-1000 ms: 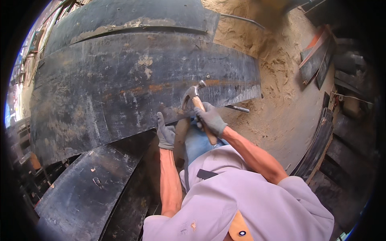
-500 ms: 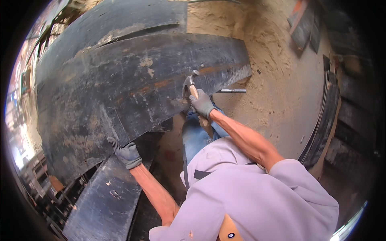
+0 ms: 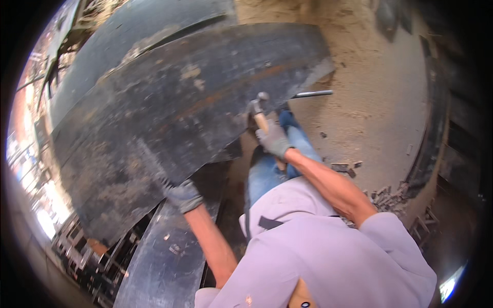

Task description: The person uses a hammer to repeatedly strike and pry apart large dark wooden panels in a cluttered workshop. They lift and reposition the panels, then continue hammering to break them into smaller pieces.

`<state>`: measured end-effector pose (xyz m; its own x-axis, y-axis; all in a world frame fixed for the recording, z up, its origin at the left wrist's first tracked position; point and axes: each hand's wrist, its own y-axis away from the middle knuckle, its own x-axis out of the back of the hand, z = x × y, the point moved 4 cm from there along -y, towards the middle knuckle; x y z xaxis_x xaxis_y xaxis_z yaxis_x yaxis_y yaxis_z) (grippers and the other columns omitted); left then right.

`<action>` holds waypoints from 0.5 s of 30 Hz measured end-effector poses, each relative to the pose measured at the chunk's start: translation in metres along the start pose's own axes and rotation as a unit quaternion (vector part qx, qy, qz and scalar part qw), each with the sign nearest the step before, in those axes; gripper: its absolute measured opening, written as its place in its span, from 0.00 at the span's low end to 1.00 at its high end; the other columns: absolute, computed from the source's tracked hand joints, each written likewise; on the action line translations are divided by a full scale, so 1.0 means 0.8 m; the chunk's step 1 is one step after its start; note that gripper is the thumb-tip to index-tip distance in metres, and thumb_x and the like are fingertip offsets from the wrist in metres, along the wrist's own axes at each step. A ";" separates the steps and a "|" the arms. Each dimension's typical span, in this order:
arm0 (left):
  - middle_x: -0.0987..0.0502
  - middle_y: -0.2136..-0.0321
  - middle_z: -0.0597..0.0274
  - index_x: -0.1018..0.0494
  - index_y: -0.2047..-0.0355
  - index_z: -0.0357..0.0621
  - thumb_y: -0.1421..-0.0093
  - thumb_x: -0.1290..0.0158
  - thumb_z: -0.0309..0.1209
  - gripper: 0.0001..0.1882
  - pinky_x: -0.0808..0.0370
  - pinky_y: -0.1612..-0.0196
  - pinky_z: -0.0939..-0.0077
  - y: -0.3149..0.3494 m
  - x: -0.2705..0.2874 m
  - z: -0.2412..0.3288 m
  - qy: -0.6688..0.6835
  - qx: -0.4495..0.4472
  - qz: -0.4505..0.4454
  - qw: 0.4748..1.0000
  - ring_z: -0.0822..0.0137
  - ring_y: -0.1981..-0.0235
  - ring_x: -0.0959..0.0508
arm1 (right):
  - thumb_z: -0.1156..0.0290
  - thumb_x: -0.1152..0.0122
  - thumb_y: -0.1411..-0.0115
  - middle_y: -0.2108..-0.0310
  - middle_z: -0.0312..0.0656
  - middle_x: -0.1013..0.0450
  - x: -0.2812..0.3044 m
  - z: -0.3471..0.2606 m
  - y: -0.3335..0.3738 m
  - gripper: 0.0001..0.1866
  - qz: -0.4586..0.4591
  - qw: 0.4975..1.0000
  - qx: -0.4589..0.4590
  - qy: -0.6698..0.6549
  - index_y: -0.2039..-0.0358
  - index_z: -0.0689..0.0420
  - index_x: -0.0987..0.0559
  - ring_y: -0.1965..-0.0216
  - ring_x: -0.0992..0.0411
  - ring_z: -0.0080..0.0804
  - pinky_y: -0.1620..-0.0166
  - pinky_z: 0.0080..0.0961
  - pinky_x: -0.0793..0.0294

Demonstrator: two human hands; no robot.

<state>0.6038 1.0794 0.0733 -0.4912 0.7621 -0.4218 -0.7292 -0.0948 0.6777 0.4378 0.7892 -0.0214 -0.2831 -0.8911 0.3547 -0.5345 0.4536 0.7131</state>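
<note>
A claw hammer (image 3: 260, 119) with a wooden handle is in my gloved right hand (image 3: 275, 137), its metal head up over the near edge of a large dark board (image 3: 169, 113). The fingers are wrapped round the handle. At that board's near left edge is my gloved left hand (image 3: 183, 195), gripping the rim; some of its fingers are blurred or hidden. Dirt patches and a rusty streak mark the board's face. A metal tube (image 3: 312, 94) sticks out from beneath its right end.
Another dark board (image 3: 159, 256) lies below my left arm, and a further large sheet (image 3: 154, 25) is behind. Sandy ground (image 3: 359, 113) stretches to the right, with broken scraps (image 3: 382, 197) near my right elbow. Long dark panels (image 3: 434, 118) line the right side.
The view has shifted, so the hands and hammer appear farther right in it. The right hand still holds the hammer, and the left stays at the board's edge.
</note>
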 end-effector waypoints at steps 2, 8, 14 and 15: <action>0.23 0.46 0.60 0.26 0.44 0.44 0.34 0.47 0.42 0.22 0.29 0.39 0.65 -0.007 0.010 0.008 -0.042 -0.073 0.005 0.996 0.60 0.45 0.25 | 0.63 0.42 0.39 0.73 0.54 0.24 -0.017 0.014 0.010 0.16 0.010 0.997 -0.060 -0.054 0.57 0.62 0.28 0.73 0.22 0.44 0.68 0.41 0.24; 0.21 0.50 0.60 0.23 0.48 0.45 0.38 0.42 0.43 0.22 0.27 0.42 0.61 -0.025 0.051 0.010 -0.051 -0.075 0.002 0.996 0.57 0.49 0.22 | 0.56 0.39 0.39 0.69 0.65 0.24 -0.085 0.048 0.049 0.19 0.176 0.983 -0.038 -0.039 0.61 0.59 0.31 0.64 0.25 0.65 0.62 0.53 0.27; 0.20 0.50 0.61 0.23 0.49 0.45 0.39 0.40 0.46 0.24 0.27 0.41 0.56 -0.013 0.021 0.005 -0.055 -0.049 0.007 0.997 0.56 0.50 0.22 | 0.56 0.38 0.41 0.71 0.60 0.23 -0.105 0.038 0.053 0.18 0.274 0.959 -0.063 -0.038 0.59 0.57 0.28 0.66 0.24 0.63 0.64 0.51 0.25; 0.19 0.51 0.61 0.22 0.49 0.46 0.39 0.40 0.47 0.23 0.27 0.41 0.57 -0.017 0.024 0.005 -0.057 -0.040 -0.008 0.998 0.57 0.50 0.21 | 0.58 0.38 0.42 0.71 0.59 0.23 -0.103 0.046 0.042 0.18 0.261 0.962 -0.038 -0.076 0.59 0.57 0.27 0.66 0.23 0.62 0.63 0.50 0.25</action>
<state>0.6064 1.0975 0.0582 -0.4259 0.8308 -0.3583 -0.7744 -0.1299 0.6193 0.4137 0.8782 -0.0492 -0.6131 -0.5274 0.5882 -0.2299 0.8314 0.5059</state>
